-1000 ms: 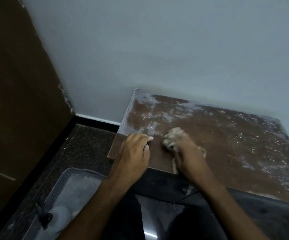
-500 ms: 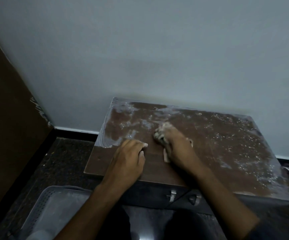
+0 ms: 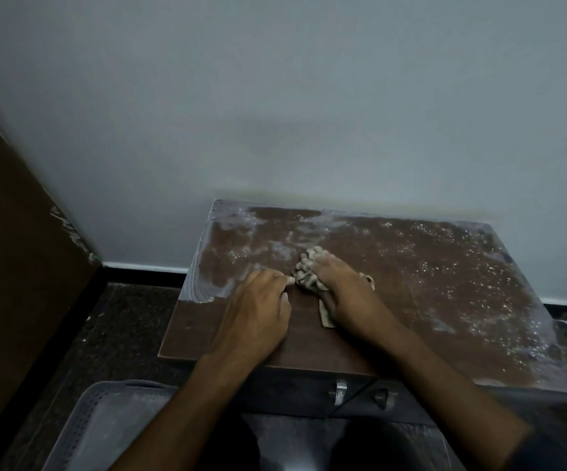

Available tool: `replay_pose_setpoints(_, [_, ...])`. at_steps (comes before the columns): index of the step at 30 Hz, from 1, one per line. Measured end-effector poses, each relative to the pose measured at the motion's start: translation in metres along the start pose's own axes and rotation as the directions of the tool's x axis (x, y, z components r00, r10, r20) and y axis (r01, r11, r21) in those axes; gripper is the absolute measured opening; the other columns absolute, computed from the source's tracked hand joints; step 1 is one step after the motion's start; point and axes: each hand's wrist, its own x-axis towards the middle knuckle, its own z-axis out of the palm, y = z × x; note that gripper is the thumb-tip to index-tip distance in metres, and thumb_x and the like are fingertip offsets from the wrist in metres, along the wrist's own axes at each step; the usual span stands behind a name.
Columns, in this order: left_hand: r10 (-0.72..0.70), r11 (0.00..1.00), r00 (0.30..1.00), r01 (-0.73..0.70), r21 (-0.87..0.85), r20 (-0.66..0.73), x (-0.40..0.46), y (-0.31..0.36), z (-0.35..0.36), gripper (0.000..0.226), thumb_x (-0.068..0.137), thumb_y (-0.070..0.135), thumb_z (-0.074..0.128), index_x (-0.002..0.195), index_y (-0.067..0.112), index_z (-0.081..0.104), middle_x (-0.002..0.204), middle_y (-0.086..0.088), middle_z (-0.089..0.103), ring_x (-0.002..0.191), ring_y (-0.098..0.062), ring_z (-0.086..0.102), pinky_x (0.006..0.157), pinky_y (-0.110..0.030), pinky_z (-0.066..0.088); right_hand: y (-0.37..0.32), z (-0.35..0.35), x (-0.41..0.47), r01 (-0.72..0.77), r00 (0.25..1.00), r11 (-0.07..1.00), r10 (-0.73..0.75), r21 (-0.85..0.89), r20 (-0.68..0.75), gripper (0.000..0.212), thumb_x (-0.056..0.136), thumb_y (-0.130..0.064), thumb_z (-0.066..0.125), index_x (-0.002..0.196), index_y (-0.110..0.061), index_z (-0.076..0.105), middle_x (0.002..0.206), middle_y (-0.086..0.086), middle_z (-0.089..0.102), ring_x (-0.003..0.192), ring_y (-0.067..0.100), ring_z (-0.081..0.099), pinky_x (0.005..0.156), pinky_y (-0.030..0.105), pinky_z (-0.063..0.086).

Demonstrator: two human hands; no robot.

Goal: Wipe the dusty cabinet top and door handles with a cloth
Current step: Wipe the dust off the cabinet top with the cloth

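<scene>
A low brown cabinet top point(image 3: 445, 300) stands against the wall, with white dust across its back and right parts and a cleaner dark strip along the front left. My right hand point(image 3: 346, 294) presses a bunched beige cloth point(image 3: 309, 271) onto the middle of the top. My left hand point(image 3: 258, 307) rests on the top just left of the cloth, fingers curled, its fingertips almost touching the cloth. Two metal door handles point(image 3: 341, 390) show on the cabinet front below the edge.
A grey perforated plastic basket point(image 3: 105, 416) sits on the dark speckled floor at the lower left. A brown wooden panel point(image 3: 13, 266) rises along the left side. The pale wall point(image 3: 275, 113) stands right behind the cabinet.
The view has swung right and up, showing more of the cabinet and its handles. Both hands stay together near the middle of the top, and the cloth has shifted slightly toward the back.
</scene>
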Motion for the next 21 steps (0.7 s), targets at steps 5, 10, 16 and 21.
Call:
replay_pose_setpoints(5, [0.074, 0.993, 0.997, -0.075, 0.091, 0.016, 0.005, 0.009, 0.004, 0.030, 0.093, 0.018, 0.054, 0.119, 0.018, 0.068, 0.109, 0.008, 0.064, 0.103, -0.012, 0.055, 0.091, -0.031, 0.047, 0.038, -0.014, 0.054, -0.145, 0.987, 0.989, 0.143, -0.020, -0.076, 0.042, 0.097, -0.013, 0.057, 0.139, -0.009, 0.055, 0.149, 0.013, 0.049, 0.142, 0.028, 0.039, 0.120, 0.034, 0.024])
replay_pose_setpoints(10, [0.075, 0.982, 0.996, -0.083, 0.171, 0.053, 0.006, 0.015, 0.005, 0.032, 0.092, 0.024, 0.053, 0.119, 0.021, 0.070, 0.106, 0.009, 0.064, 0.101, -0.011, 0.057, 0.090, -0.029, 0.045, 0.015, -0.008, 0.040, -0.121, 0.990, 0.992, 0.122, 0.022, -0.076, 0.025, 0.096, -0.014, 0.058, 0.119, -0.009, 0.066, 0.131, 0.011, 0.062, 0.129, 0.029, 0.052, 0.112, 0.038, 0.037])
replay_pose_setpoints(16, [0.095, 0.990, 0.995, -0.097, 0.101, 0.023, 0.002, 0.015, -0.007, 0.028, 0.094, 0.024, 0.048, 0.113, 0.024, 0.069, 0.111, 0.012, 0.064, 0.106, -0.008, 0.055, 0.097, -0.028, 0.043, 0.001, 0.004, -0.007, 0.029, 1.000, 1.000, -0.029, 0.007, -0.001, 0.051, 0.096, -0.014, 0.056, 0.146, -0.019, 0.047, 0.156, -0.005, 0.037, 0.148, 0.011, 0.025, 0.122, 0.026, 0.016])
replay_pose_setpoints(21, [-0.005, 1.000, 0.999, 0.006, 0.027, -0.035, -0.008, 0.001, -0.017, 0.026, 0.093, 0.021, 0.053, 0.114, 0.024, 0.068, 0.111, 0.013, 0.063, 0.107, -0.005, 0.054, 0.097, -0.027, 0.045, 0.002, 0.002, 0.041, -0.141, 0.987, 0.990, 0.140, -0.008, -0.075, 0.046, 0.100, -0.018, 0.053, 0.146, -0.016, 0.047, 0.157, 0.005, 0.038, 0.148, 0.021, 0.029, 0.123, 0.031, 0.017])
